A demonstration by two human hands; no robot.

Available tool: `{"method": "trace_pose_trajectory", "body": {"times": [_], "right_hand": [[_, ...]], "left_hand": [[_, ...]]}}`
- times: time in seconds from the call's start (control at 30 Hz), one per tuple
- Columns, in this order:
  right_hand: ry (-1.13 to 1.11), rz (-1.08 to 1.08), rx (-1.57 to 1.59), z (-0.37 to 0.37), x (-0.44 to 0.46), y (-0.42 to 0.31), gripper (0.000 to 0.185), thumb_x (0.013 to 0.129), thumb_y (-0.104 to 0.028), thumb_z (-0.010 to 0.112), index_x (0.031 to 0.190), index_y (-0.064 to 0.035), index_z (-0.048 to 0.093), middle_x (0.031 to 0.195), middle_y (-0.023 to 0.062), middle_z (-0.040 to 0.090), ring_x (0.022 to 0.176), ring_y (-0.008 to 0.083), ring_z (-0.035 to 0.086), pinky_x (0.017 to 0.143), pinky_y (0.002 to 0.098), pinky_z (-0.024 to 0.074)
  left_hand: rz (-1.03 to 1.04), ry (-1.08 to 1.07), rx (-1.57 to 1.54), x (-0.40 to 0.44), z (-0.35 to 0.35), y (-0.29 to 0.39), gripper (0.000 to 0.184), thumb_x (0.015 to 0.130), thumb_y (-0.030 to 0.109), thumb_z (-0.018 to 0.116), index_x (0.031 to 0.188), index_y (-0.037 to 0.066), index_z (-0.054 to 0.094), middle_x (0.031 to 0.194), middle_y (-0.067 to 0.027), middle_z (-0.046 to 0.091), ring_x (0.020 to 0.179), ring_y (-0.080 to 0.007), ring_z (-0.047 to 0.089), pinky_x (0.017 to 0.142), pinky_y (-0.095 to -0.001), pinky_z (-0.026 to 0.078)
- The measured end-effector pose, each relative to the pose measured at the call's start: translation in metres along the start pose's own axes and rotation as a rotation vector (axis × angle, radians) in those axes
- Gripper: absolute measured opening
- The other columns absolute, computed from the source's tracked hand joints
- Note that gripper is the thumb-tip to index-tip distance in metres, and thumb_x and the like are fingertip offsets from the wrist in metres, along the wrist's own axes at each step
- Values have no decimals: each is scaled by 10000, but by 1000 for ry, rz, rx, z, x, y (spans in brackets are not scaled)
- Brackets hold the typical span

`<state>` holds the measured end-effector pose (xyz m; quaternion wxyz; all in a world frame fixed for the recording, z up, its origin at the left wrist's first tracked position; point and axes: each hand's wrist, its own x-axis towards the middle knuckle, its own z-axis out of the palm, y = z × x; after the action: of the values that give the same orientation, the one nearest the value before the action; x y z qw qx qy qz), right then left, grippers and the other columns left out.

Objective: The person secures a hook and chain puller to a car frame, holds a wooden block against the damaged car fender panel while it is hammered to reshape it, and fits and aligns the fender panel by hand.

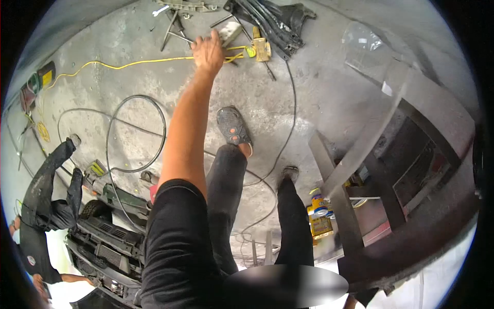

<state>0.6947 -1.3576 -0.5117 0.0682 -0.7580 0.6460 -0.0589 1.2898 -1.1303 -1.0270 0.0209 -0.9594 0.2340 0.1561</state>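
My left hand (208,53) is stretched out over the concrete floor at the top centre, back of the hand up and fingers apart. Just right of its fingers lies a pale block (230,33). A T-shaped metal tool (169,32) lies to the left of the fingertips. A yellow cable (134,64) runs across the floor to the hand's wrist side and on towards a yellow tool (261,48). Nothing is visible in its grasp. My right hand is not in view.
Black metal parts (272,23) lie at the top. A black hose (163,118) loops across the floor. A dark metal frame (396,206) stands at right, near yellow cans (320,206). Another person (38,206) is at a vehicle's exposed front (105,252) at left.
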Motion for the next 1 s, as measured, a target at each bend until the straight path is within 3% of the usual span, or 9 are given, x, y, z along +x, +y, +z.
{"method": "trace_pose_trajectory", "body": {"times": [0.23,0.47,0.53,0.63,0.73,0.87,0.9,0.93,1.0], "right_hand": [[38,-144,73,-26,16,3,532,1099,-334,387,1464,53,389,1505,318,367,1355,437,430,1158,512,348],[8,-669,76,-51,37,14,692,1067,-511,396,1456,62,386,1285,360,485,1187,484,495,1001,557,409],[22,-648,85,-21,67,44,774,1022,-600,422,1489,16,395,1233,382,491,1156,514,510,976,571,425],[-64,-475,-108,-21,77,36,856,950,-702,443,1565,-116,340,1250,467,434,1191,610,479,942,624,450],[-49,-539,-198,-26,83,28,860,953,-711,423,1558,-104,354,1310,498,369,1228,640,439,938,660,444],[-806,-716,-73,-21,174,19,881,943,-595,543,1492,67,355,1319,437,503,1275,452,543,997,524,478],[-851,-640,-63,-46,166,12,855,925,-551,590,1429,115,408,1299,344,604,1243,389,597,992,488,490],[-836,-680,-65,-66,147,-1,855,925,-551,590,1429,115,408,1299,344,604,1243,389,597,992,488,490],[-198,-963,-623,-112,99,-14,832,918,-535,604,1433,93,421,1235,309,654,1131,452,639,961,524,495]], "left_hand": [[-505,144,-741,-216,-80,13,537,926,308,642,1353,17,495,944,-269,693,899,-468,657,796,-548,501],[-890,242,-1113,-596,-194,129,397,975,258,614,1278,3,636,1000,-219,735,837,-325,712,781,-429,548],[-1086,258,-1556,-685,-227,165,394,971,250,635,1280,6,646,1018,-193,736,820,-296,702,776,-408,554],[-1066,284,-1561,-800,-314,177,397,958,255,667,1269,7,655,1072,-190,730,837,-271,693,767,-385,554],[-967,260,-1735,-888,-320,190,424,913,277,707,1261,37,675,1075,-201,720,903,-288,690,804,-396,542],[-1024,311,-1390,-1009,-313,185,518,796,299,767,1240,46,684,1106,-226,671,1087,-362,643,923,-440,504],[-1107,270,-1366,-1038,-305,180,509,790,294,771,1218,35,681,1136,-222,659,1097,-372,635,937,-441,501],[-1189,227,-1346,-1064,-296,177,501,783,289,775,1196,24,677,1167,-218,647,1106,-382,628,952,-443,498],[-1298,324,-1318,-1124,-272,169,487,771,283,781,1166,20,674,1187,-216,640,1107,-387,625,958,-444,496]]}}
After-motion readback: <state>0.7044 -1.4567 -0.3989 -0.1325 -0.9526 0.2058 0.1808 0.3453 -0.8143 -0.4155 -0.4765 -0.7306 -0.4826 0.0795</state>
